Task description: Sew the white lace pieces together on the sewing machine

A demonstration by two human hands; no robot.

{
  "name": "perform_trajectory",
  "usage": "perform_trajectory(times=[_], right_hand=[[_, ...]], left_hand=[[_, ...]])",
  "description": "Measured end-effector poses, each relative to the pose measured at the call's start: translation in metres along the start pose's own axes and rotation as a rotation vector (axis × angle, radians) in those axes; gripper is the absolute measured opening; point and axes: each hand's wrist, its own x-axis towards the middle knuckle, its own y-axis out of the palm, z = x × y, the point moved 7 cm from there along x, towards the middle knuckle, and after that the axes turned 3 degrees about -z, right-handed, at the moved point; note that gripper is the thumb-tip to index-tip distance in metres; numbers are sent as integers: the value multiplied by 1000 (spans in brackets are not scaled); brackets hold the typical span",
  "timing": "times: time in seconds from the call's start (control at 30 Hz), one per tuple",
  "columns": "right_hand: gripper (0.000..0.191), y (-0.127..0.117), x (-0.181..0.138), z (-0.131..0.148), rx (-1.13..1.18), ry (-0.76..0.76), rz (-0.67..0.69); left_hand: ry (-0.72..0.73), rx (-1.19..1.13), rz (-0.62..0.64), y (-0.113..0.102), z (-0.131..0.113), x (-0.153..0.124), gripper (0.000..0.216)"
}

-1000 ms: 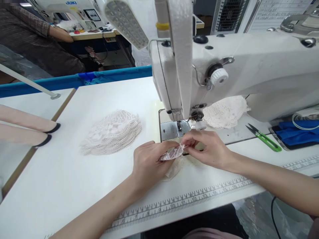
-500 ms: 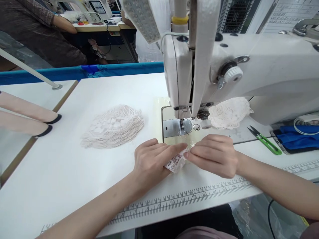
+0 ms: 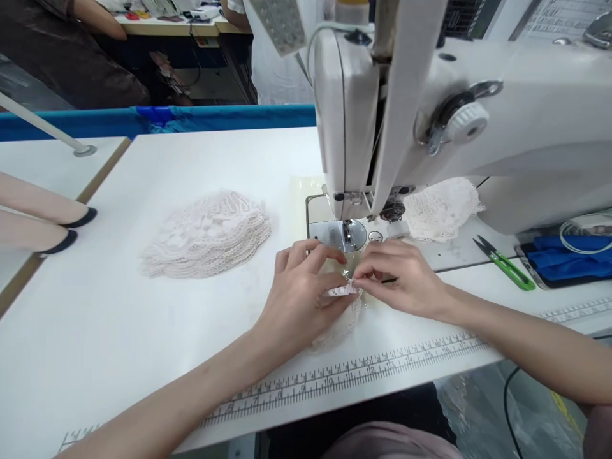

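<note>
Pale lace cloth beside white-coated and bare metal.
Lace piece (image 3: pixel 341 291): thin openwork textile, matt. Lace stack (image 3: pixel 210 239): layered openwork cloth, matt, rough at the edges. Sewing machine (image 3: pixel 540 115): smooth white coating, soft gloss. Needle plate (image 3: pixel 327 234): bare metal, smooth, shiny. Tabletop (image 3: pixel 115 331): smooth white surface, slight sheen. Brown strip (image 3: pixel 105 169): appears to be wood, too indistinct to confirm. Thread snips (image 3: pixel 511 271): green plastic-looking handle, dark metal blades. Blue cloth (image 3: pixel 568 256): matt, creased. Clear sheeting (image 3: pixel 471 408): glossy, wrinkled plastic.

Sewing workshop, sewing machine (image 3: pixel 526 115), lace stack (image 3: pixel 210 236); another workbench (image 3: pixel 167 29) behind
</note>
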Motion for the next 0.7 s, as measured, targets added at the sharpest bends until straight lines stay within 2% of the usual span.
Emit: perform_trajectory(times=[0.1, 0.17, 0.27, 0.37, 0.4, 0.43, 0.5, 0.6, 0.7], right_hand=[[10, 4, 2, -15, 106, 201, 31], [9, 5, 3, -20, 112, 266, 35], [13, 7, 4, -23, 39, 276, 49], [16, 9, 6, -24, -83, 227, 54], [16, 10, 6, -24, -115, 214, 52], [15, 10, 7, -25, -141, 210, 50], [14, 11, 7, -27, -177, 219, 44], [14, 11, 8, -30, -216, 241, 48], [14, 11, 9, -31, -238, 241, 56]], left_hand=[[-24, -121, 62, 11, 6, -1, 18], [-58, -115, 69, 14, 10, -3, 31], [-59, 24, 20, 11, 11, -4, 36], [-47, 141, -28, 8, 11, -3, 12], [-37, 175, -58, 5, 9, -3, 16], [-16, 213, -100, 2, 7, -3, 29], [68, 310, -190, -4, -1, -4, 42], [266, 472, -245, -5, -19, -9, 27], [446, 574, -213, 0, -34, -15, 16]])
